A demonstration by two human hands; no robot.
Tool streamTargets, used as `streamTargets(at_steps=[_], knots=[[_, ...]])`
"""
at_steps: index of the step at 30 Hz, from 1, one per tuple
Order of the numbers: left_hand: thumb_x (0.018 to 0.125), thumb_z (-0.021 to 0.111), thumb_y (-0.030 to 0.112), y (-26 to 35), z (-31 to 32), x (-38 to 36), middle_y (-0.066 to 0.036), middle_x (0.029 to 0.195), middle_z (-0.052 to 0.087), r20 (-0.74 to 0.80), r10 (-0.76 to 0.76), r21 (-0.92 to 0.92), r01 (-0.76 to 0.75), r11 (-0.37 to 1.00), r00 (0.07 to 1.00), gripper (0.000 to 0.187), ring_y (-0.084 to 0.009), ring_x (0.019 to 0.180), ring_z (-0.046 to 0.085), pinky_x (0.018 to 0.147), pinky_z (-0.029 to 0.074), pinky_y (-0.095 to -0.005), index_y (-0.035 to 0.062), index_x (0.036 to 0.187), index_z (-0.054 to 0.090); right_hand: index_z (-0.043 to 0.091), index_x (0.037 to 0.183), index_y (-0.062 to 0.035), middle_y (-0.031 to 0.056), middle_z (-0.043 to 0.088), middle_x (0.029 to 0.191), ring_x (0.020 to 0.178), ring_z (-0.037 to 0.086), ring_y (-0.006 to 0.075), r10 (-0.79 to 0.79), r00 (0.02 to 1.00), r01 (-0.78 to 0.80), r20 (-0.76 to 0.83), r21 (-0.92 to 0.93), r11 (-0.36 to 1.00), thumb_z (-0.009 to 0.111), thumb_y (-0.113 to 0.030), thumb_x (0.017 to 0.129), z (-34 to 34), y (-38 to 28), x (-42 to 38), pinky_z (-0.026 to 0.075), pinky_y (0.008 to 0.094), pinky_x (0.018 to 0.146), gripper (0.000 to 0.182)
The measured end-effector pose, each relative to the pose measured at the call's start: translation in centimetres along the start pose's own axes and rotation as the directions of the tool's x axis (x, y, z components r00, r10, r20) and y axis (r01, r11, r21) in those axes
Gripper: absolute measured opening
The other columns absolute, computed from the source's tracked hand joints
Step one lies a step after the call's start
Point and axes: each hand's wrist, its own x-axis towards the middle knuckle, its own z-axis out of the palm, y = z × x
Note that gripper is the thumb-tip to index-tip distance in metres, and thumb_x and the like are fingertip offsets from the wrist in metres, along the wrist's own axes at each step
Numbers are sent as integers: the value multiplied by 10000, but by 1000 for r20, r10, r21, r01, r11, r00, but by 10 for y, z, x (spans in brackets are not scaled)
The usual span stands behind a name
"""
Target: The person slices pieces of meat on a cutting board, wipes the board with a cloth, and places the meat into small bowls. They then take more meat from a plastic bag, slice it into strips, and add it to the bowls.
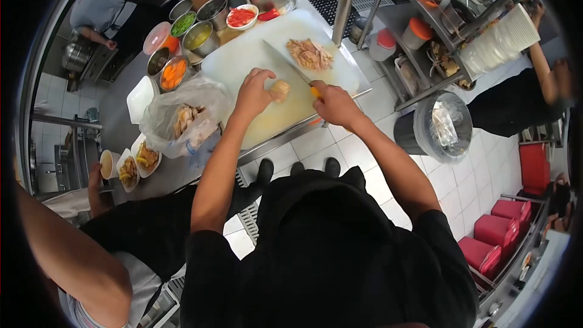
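Note:
On the white cutting board (243, 61), my left hand (255, 90) steadies a pale piece of meat (280, 90), its fingertips closed against the near side. My right hand (335, 105) is wrapped around the yellow handle of a kitchen knife (290, 64). The long blade points away and to the left across the board, apart from the piece of meat. Beyond the blade lies a pile of sliced meat (310, 54). Left of the board, an opened clear plastic bag (159, 123) holds more pieces of meat (187, 119).
Several containers stand left of the board, among them a tub of sliced carrots (173, 73) and a bowl of red slices (242, 17). Filled trays (146, 157) sit near a co-worker's hand (95, 176). A lined bin (446, 123) and a shelf rack (398, 76) are at right.

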Motion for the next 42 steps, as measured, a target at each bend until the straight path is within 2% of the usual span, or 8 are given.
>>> streamTargets(at_steps=[8,11,14,20,27,36,39,42], knots=[[696,856,68,-25,45,-36,-121,1223,598,-89,-68,-241,45,970,994,514,-252,925,673,832,572,-341,28,1183,694,484,1248,37,317,686,898,906,667,493,100,991,-102,91,19,995,521,-192,940,-5,-11,-11,505,538,874,386],[733,820,81,-12,47,-31,-174,1208,588,-189,-27,-153,-2,988,982,431,-317,1041,639,883,540,-376,-5,1141,708,491,1187,35,304,686,867,870,668,492,85,995,-82,58,-54,995,528,-193,956,-2,-11,-12,502,553,844,326],[799,801,106,9,53,-34,-140,1155,614,-354,-128,-46,120,992,927,378,-221,863,685,743,579,-327,-14,1144,706,493,1164,37,300,680,844,849,665,492,69,997,-66,30,-85,994,540,-200,971,0,-14,-10,500,558,831,310],[843,781,132,6,66,-22,-137,1096,617,-299,-226,-291,137,947,927,303,-220,760,676,721,570,-330,-23,1096,720,472,1119,33,319,669,824,827,665,497,33,999,-29,40,-95,995,540,-215,979,7,-17,10,504,573,800,293],[872,722,58,-2,65,-15,-151,1073,618,-325,-132,-303,29,952,937,214,-245,768,683,721,570,-356,-42,1060,699,452,1083,41,345,666,836,848,665,519,116,985,-87,130,-212,973,524,-203,976,0,-35,29,522,575,806,275],[870,733,36,-3,70,-18,-125,1098,653,-372,-97,-315,-27,949,923,181,-227,801,702,704,573,-327,-26,1039,709,452,1080,61,348,672,845,850,675,516,48,993,-26,108,-196,980,554,-196,969,26,-16,62,538,562,782,298],[872,724,26,-1,69,-17,-131,1082,660,-398,-136,-324,-1,946,907,149,-235,807,704,711,575,-329,-28,1009,705,451,1082,62,355,669,839,830,681,506,310,911,-300,272,-76,951,558,-193,969,-10,-62,52,544,559,763,298],[874,713,13,-11,75,-14,-134,1052,666,-438,-79,-283,-54,957,896,118,-239,805,705,711,575,-327,-30,983,700,454,1078,62,352,668,817,808,690,489,84,996,-76,34,-205,976,546,-188,972,35,-31,45,553,545,748,286]])
